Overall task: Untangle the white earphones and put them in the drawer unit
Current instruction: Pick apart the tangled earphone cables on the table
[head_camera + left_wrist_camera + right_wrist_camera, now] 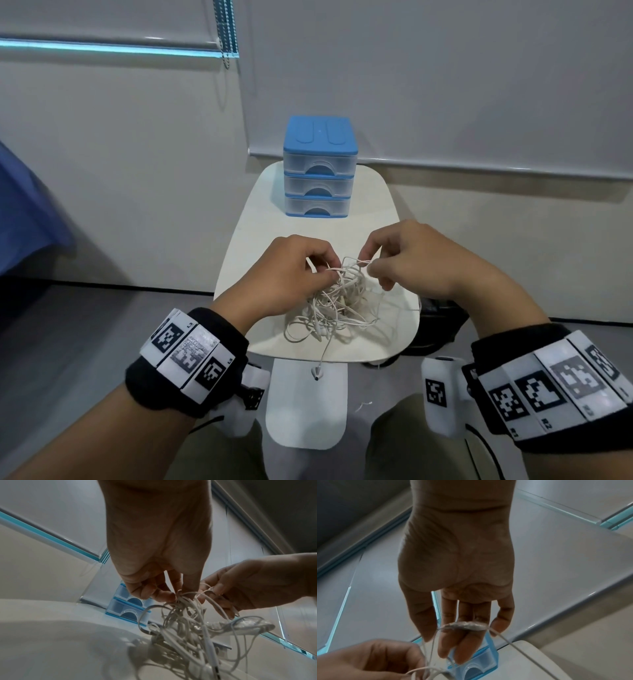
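Note:
A tangled heap of white earphones (pixel 337 308) lies on the near half of a small white table (pixel 260 226). One earbud (pixel 317 372) dangles over the table's front edge. My left hand (pixel 291 270) pinches a strand at the top of the tangle, its fingers (pixel 164 595) curled round the cord (pixel 187 614). My right hand (pixel 404 260) pinches another loop just to the right, and a cord (pixel 467 625) runs across its fingers (pixel 450 646). The drawer unit (pixel 319 168), blue-topped with three clear drawers, all closed, stands at the table's far end.
Roller blinds cover the wall behind the table, with a bead chain (pixel 226 31) hanging at upper left. A dark object (pixel 438 322) sits on the floor right of the table. Blue fabric (pixel 24 212) shows at the left edge. My knees flank the table's base (pixel 308 404).

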A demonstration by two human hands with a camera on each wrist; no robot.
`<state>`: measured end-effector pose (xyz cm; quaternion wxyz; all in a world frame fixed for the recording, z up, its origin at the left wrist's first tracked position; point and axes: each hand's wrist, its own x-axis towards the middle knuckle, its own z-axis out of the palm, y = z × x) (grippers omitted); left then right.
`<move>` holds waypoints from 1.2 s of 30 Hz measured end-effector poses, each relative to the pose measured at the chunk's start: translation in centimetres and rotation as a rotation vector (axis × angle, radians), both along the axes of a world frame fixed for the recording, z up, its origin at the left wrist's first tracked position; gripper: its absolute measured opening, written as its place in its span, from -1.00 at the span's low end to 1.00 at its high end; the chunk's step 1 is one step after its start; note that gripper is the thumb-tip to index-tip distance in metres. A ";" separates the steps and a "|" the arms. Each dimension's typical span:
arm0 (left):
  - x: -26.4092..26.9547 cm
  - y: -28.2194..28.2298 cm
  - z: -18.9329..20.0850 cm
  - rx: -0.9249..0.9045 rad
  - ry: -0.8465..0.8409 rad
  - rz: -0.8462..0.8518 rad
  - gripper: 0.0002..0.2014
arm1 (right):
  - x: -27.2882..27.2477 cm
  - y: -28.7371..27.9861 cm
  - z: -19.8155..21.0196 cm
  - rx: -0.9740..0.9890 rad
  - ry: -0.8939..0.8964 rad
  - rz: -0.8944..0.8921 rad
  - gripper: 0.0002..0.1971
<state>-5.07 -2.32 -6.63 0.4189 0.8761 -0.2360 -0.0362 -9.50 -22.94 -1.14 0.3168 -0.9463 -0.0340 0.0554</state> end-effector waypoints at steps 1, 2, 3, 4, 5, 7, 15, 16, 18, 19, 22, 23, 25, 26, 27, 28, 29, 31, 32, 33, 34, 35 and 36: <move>0.0 0.0 0.0 0.002 -0.006 -0.005 -0.93 | 0.0 0.2 0.1 0.020 0.007 0.015 -0.89; 0.0 0.0 0.1 0.003 -0.013 -0.009 -0.92 | 0.0 0.4 0.0 0.040 0.008 0.014 -0.77; 0.0 0.0 0.1 0.004 -0.020 -0.013 -0.91 | 0.2 0.5 0.0 0.059 0.001 -0.003 -0.67; 0.0 0.0 0.1 0.005 -0.028 -0.019 -0.91 | 0.3 0.7 -0.1 0.058 -0.017 -0.023 -0.60; 0.0 0.1 0.2 0.011 -0.037 -0.027 -0.92 | 0.6 0.8 -0.1 0.041 -0.038 -0.034 -0.59; -0.1 0.1 0.3 0.018 -0.049 -0.043 -0.93 | 1.0 0.9 -0.2 -0.013 -0.039 -0.037 -0.65; 0.1 0.8 0.2 0.000 -0.042 -0.039 -0.86 | 1.1 0.5 -0.8 0.047 0.021 -0.009 -0.53; 0.1 0.7 0.3 0.005 -0.042 -0.042 -0.87 | 1.1 0.4 -0.8 0.037 0.012 0.008 -0.55; 0.0 0.6 0.4 0.020 -0.038 -0.050 -0.87 | 1.3 0.2 -0.9 -0.004 -0.011 0.027 -0.63; 0.1 0.6 0.4 0.026 -0.035 -0.054 -0.88 | 1.5 0.1 -1.0 -0.030 -0.021 0.028 -0.66; 0.2 0.7 0.5 0.028 -0.021 -0.054 -0.85 | 1.9 0.1 -1.2 -0.124 -0.032 0.034 -0.69; 0.2 0.8 0.5 0.026 -0.018 -0.055 -0.83 | 2.0 0.1 -1.3 -0.145 -0.031 0.042 -0.71; 0.2 1.0 0.6 0.033 -0.019 -0.064 -0.80 | 2.2 0.2 -1.4 -0.151 -0.022 0.061 -0.75; 0.1 1.0 0.7 0.040 -0.021 -0.071 -0.78 | 2.2 0.2 -1.5 -0.137 -0.016 0.073 -0.78; 0.1 1.0 0.7 0.045 -0.021 -0.076 -0.78 | 2.3 0.2 -1.6 -0.120 -0.010 0.084 -0.79; 0.1 1.0 0.7 0.047 -0.017 -0.079 -0.78 | 2.4 0.1 -1.7 -0.106 -0.006 0.090 -0.80; 0.1 1.0 0.7 0.044 -0.010 -0.079 -0.78 | 2.5 0.1 -1.8 -0.094 -0.005 0.092 -0.81; 0.2 0.9 0.8 0.041 0.006 -0.081 -0.77 | 2.6 0.2 -2.0 -0.071 -0.007 0.086 -0.83; 0.2 0.8 0.8 0.046 0.016 -0.085 -0.77 | 2.7 0.2 -2.1 -0.053 -0.013 0.081 -0.84; 0.2 0.8 0.8 0.053 0.025 -0.091 -0.77 | 2.8 0.3 -2.3 -0.027 -0.021 0.077 -0.86; 0.2 0.7 0.8 0.061 0.035 -0.098 -0.77 | 2.9 0.3 -2.4 0.003 -0.028 0.075 -0.88; 0.2 0.6 0.8 0.067 0.043 -0.102 -0.78 | 3.0 0.4 -2.5 0.030 -0.032 0.075 -0.88; 0.1 0.6 0.9 0.074 0.048 -0.101 -0.78 | 3.0 0.3 -2.6 0.048 -0.030 0.077 -0.88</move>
